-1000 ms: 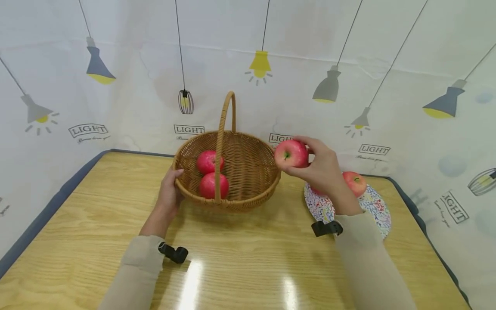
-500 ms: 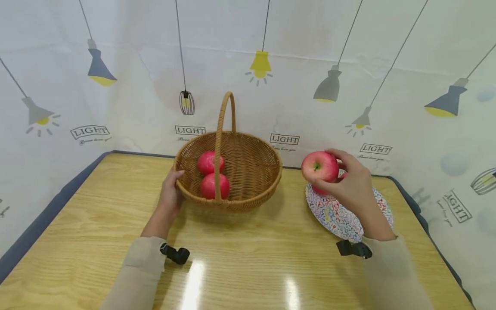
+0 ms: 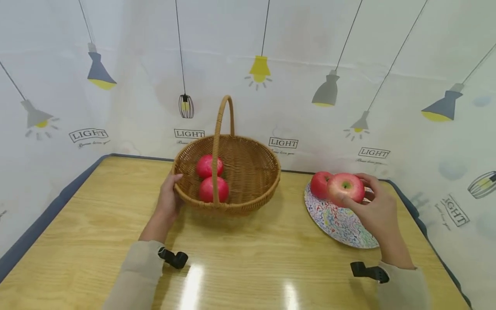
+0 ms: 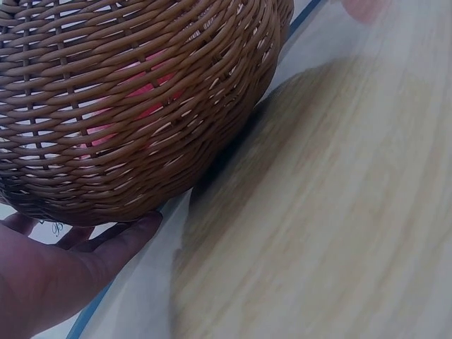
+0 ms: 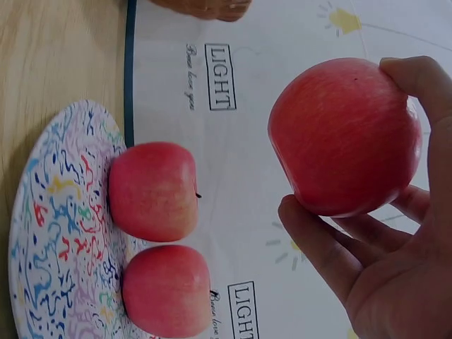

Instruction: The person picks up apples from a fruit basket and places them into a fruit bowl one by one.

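With its thumb over the rim and fingers along the outside, my left hand (image 3: 169, 196) holds the left side of a wicker basket (image 3: 252, 174). Two red apples (image 3: 222, 188) lie inside, on the basket's left. On the right, my right hand (image 3: 379, 211) grips a red apple (image 3: 346, 189) between thumb and fingers. In the head view this apple overlaps the far part of a colourfully patterned plate (image 3: 342, 226). The right wrist view has two more apples on the plate, one nearer (image 5: 152, 192) and one beside it (image 5: 167, 291); the head view hides one of them.
Basket and plate stand apart on a wooden table (image 3: 248, 258), toward its far edge. The tall basket handle (image 3: 218, 125) arches up over the middle. Behind rises a white cloth backdrop (image 3: 294, 107) printed with lamps.
My right hand has moved right and down with the apple, from the basket's right rim to over the plate. The left hand keeps its hold on the basket.
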Demonstrator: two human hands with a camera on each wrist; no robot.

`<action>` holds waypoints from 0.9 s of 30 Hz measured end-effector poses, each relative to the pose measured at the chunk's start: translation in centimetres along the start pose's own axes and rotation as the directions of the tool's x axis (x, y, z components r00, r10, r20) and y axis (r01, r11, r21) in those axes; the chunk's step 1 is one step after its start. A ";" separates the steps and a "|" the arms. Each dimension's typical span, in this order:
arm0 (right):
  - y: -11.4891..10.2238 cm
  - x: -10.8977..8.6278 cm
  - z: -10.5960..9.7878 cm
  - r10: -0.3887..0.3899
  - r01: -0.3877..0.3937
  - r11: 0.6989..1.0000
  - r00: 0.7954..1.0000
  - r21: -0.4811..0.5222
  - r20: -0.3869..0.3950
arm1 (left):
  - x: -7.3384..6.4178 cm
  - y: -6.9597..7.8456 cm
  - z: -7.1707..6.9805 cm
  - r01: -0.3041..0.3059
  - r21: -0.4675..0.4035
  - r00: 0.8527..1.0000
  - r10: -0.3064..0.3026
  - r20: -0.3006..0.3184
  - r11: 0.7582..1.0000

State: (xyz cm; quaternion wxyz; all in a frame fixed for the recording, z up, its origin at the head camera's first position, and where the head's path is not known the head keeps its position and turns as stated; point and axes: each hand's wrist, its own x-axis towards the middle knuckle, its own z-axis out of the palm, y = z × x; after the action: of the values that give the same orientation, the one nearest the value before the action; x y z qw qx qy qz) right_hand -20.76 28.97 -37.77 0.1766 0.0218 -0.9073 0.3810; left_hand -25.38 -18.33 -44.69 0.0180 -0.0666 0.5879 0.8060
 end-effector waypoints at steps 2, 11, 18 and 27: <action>0.4 0.2 -0.3 -0.001 0.001 1.000 1.000 -0.001 -0.012 | 0.2 -0.1 -0.2 0.003 0.001 1.000 -0.003 0.004 1.000; 1.5 0.3 -2.0 0.071 -0.071 0.997 0.997 -0.005 0.004 | 0.1 -0.1 0.0 -0.004 0.024 1.000 0.003 0.030 1.000; 2.0 0.5 -2.1 0.151 -0.151 0.988 0.988 -0.019 0.015 | -0.2 0.3 -0.1 0.025 0.003 1.000 -0.025 0.010 1.000; 3.6 0.6 -3.1 0.251 -0.251 0.966 0.968 -0.054 -0.010 | -0.2 0.0 0.1 0.034 0.029 0.999 -0.034 0.004 0.999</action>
State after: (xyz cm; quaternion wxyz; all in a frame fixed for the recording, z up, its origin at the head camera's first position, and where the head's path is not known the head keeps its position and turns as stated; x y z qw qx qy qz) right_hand -20.98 33.74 -38.05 0.1288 -0.0986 -0.9125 0.3755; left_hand -25.15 -18.24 -44.62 0.0338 -0.0745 0.5981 0.7972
